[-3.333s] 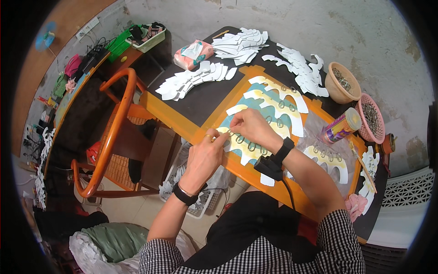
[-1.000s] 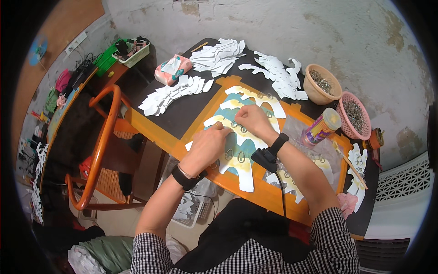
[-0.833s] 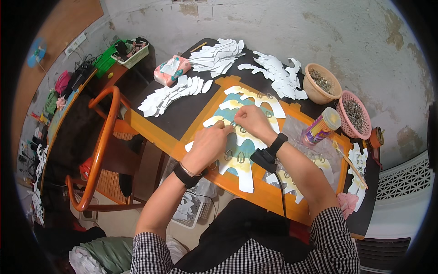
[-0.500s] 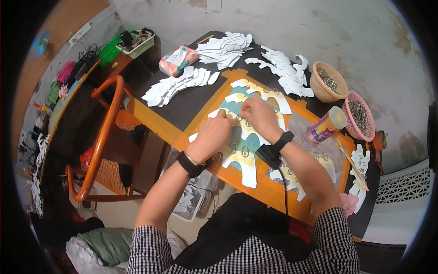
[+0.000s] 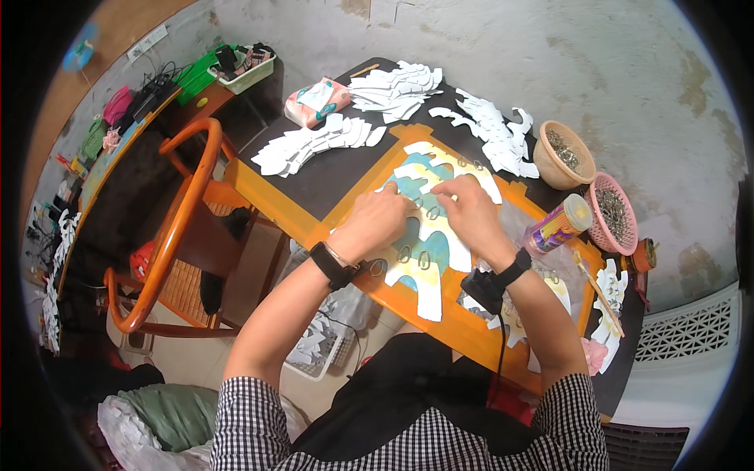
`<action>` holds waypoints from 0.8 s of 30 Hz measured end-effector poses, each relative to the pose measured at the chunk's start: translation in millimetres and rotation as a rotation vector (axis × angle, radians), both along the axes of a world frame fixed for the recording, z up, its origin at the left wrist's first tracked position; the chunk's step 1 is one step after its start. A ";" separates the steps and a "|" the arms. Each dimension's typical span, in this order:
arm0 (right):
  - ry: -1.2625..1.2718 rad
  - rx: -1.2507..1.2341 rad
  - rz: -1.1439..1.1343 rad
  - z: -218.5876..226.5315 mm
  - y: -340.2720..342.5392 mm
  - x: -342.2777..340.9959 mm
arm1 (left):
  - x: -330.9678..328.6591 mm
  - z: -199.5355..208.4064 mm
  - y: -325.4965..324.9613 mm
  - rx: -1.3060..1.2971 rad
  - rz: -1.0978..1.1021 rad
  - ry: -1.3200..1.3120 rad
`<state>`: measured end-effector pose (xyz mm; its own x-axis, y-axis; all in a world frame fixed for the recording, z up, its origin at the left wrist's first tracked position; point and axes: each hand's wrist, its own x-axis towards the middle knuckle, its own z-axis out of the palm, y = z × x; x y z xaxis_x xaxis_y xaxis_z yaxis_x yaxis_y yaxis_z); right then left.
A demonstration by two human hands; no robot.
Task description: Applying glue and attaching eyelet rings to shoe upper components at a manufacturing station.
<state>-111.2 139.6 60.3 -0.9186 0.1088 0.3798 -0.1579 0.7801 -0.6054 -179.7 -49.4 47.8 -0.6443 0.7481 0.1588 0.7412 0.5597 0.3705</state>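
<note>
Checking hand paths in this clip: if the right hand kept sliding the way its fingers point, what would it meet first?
Probably the left hand: the right hand points left across the painted cutout, fingertips nearly meeting.

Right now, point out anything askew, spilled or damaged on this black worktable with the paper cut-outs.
Nothing looks spilled or damaged. Both hands, left hand and right hand, press on the teal and white scalloped paper piece. The tan bowl and pink basket stand upright. Only the yellow-capped tube lies tilted beside them.

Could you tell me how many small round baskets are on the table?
2: a tan basket at the table's far right edge, and a pink basket just beside it.
</note>
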 end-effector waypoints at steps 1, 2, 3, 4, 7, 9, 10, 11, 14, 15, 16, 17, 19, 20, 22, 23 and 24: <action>-0.028 0.104 0.033 -4.9 1.0 -0.4 | 1.0 1.0 -1.3 0.002 -0.003 0.005; -0.057 0.208 0.065 -8.8 1.5 -0.2 | 2.0 1.7 -2.7 -0.001 0.003 0.002; -0.054 0.210 0.060 -11.9 1.5 -1.2 | 1.7 2.3 -2.8 -0.003 0.009 -0.002; -0.123 0.230 0.046 -15.1 0.1 -1.9 | 2.7 3.2 -3.6 -0.001 0.004 0.002; -0.217 0.258 0.031 -13.8 -3.6 0.9 | 4.2 8.0 -12.3 0.057 0.060 -0.052; -0.133 0.208 0.070 -7.9 -9.2 4.5 | 2.9 9.7 -26.2 0.215 0.150 -0.064; -0.143 0.203 0.073 -3.0 -13.4 7.6 | 2.6 16.2 -34.0 0.265 0.174 -0.141; -0.158 0.129 0.180 4.1 -18.2 10.8 | 1.6 18.3 -41.3 0.301 0.198 -0.181; -0.191 0.078 0.424 5.0 -43.6 20.1 | 1.7 17.4 -64.5 0.353 0.244 -0.260; -0.200 0.120 0.538 4.1 -52.1 25.1 | 2.9 17.1 -68.7 0.384 0.262 -0.293; -0.202 0.120 0.543 3.4 -59.6 28.0 | 4.2 16.4 -72.7 0.416 0.280 -0.325; -0.182 0.156 0.530 2.8 -66.9 30.3 | 5.0 14.3 -76.2 0.417 0.286 -0.325; -0.162 0.186 0.526 -2.4 -75.6 32.5 | 6.3 6.2 -81.2 0.420 0.319 -0.360; -0.160 0.240 0.526 -6.7 -78.2 32.1 | 7.8 4.4 -83.7 0.419 0.325 -0.359; -0.159 0.299 0.517 -16.2 -81.4 33.1 | 8.2 0.3 -83.6 0.412 0.343 -0.391; -0.148 0.308 0.509 -20.8 -83.5 33.9 | 6.5 -0.9 -83.1 0.414 0.339 -0.390; -0.140 0.314 0.503 -23.7 -86.2 35.8 | 6.1 -2.4 -83.5 0.417 0.333 -0.366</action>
